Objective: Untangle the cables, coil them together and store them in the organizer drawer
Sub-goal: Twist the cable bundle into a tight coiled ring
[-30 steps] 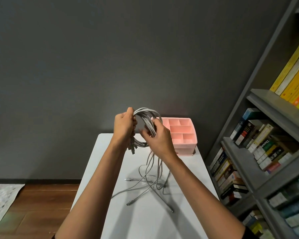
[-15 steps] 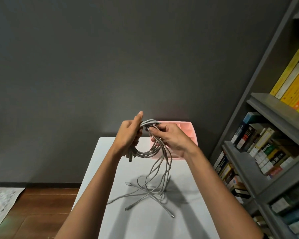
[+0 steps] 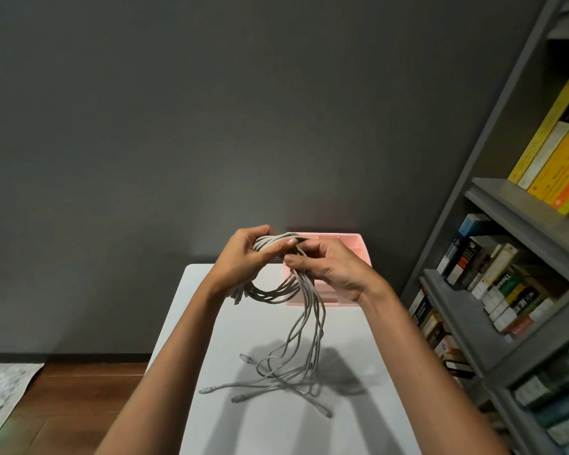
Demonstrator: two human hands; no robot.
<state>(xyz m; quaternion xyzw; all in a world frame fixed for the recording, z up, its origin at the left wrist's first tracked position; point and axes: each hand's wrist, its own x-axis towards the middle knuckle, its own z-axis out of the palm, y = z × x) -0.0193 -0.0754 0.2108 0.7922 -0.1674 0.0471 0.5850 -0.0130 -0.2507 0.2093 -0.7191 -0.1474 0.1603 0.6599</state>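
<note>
Both hands [image 3: 243,257] [image 3: 329,267] grasp half-wound cables [image 3: 304,318] before organizer [image 3: 358,247]; tails on counter [image 3: 276,431] left, storing pending

dim room, overhead light, soft arm shadows on the table [image 3: 358,339], wide-angle bending at edges

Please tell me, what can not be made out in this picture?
The pink organizer: head view, right hand and cables cover its front; drawer unseen.
Number of cables: strands overlap inside the grip of the left hand.
Titles of books: too small, blurred.
</note>
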